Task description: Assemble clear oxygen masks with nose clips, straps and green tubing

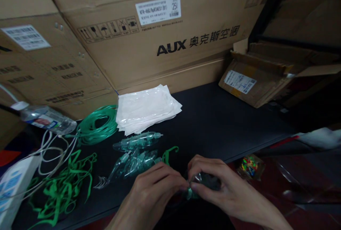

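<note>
My left hand [157, 189] and my right hand [215, 180] meet at the front edge of the dark table. Both are closed, with fingertips pinching a clear plastic oxygen mask [204, 179] that has a pale green part [190, 193] at the pinch. The fingers cover much of it. Just behind my left hand a green elastic strap [167, 155] sticks up. Stacks of similar green-tinted masks [138, 164] lie beyond it, beside several thin metal strips [101, 182]. Farther left is a tangled heap of green straps [64, 187].
A coil of green tubing [98, 125] and a stack of white packets [146, 109] lie at the back. Left are a plastic bottle [48, 118], white cables and a white box [13, 187]. Large cartons [119, 59] wall the rear; an open carton [247, 77] stands right.
</note>
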`<act>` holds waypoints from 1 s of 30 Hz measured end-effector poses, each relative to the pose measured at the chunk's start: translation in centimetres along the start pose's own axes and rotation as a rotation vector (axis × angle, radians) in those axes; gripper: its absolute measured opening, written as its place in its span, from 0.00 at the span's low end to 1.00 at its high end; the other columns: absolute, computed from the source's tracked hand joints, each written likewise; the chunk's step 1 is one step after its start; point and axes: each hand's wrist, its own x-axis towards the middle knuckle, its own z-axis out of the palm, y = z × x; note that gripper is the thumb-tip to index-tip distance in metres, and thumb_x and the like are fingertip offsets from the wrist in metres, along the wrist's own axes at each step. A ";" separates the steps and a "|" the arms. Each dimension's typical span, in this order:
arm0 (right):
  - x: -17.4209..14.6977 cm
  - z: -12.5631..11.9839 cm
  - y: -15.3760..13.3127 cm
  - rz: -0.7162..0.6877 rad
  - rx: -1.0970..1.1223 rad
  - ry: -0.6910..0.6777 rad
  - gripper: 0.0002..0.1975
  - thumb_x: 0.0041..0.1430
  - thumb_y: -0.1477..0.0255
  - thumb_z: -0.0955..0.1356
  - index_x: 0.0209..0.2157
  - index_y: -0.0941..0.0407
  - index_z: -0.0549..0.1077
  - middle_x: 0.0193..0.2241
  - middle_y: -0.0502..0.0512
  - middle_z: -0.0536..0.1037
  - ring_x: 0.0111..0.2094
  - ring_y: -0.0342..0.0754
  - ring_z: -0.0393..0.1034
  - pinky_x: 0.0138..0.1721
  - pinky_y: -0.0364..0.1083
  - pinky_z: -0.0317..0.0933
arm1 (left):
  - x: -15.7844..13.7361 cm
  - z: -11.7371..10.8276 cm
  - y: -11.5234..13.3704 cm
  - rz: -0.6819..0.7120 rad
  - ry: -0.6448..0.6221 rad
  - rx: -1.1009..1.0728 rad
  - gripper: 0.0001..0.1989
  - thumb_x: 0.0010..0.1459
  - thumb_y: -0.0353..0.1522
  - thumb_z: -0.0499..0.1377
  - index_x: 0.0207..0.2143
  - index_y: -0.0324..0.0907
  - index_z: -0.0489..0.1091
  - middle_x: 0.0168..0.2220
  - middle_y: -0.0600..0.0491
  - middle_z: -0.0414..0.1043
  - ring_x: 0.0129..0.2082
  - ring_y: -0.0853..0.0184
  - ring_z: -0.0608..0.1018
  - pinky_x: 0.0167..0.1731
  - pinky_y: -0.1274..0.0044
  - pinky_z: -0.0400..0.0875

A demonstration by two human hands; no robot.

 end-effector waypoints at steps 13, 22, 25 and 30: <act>-0.2 1.4 0.5 -0.036 -0.017 0.236 0.04 0.67 0.71 0.69 0.43 0.49 0.72 0.39 0.48 0.76 0.43 0.46 0.73 0.46 0.45 0.65 | -0.1 1.5 0.3 -0.485 0.133 -0.241 0.10 0.56 0.29 0.71 0.40 0.51 0.81 0.35 0.60 0.86 0.36 0.67 0.86 0.37 0.83 0.78; 0.1 4.2 3.2 -0.351 -0.404 0.607 0.05 0.68 0.73 0.69 0.43 0.49 0.71 0.63 0.58 0.62 0.58 0.52 0.71 0.57 0.50 0.68 | 0.4 3.6 0.1 -0.498 0.471 -0.259 0.03 0.58 0.33 0.66 0.35 0.46 0.80 0.33 0.56 0.85 0.34 0.66 0.87 0.35 0.81 0.80; 0.0 4.3 3.4 -0.339 -0.410 0.572 0.04 0.70 0.74 0.65 0.42 0.50 0.70 0.63 0.61 0.64 0.61 0.54 0.69 0.56 0.50 0.70 | 0.4 3.8 0.6 -0.466 0.480 -0.189 0.03 0.58 0.32 0.65 0.35 0.45 0.80 0.32 0.57 0.85 0.32 0.67 0.86 0.33 0.82 0.79; -0.5 4.2 3.6 -0.308 -0.499 0.437 0.11 0.71 0.76 0.62 0.51 0.50 0.70 0.65 0.62 0.63 0.66 0.55 0.63 0.63 0.56 0.65 | 0.2 4.3 0.9 -0.347 0.463 -0.002 0.14 0.52 0.23 0.63 0.39 0.46 0.78 0.31 0.59 0.84 0.28 0.70 0.83 0.32 0.83 0.77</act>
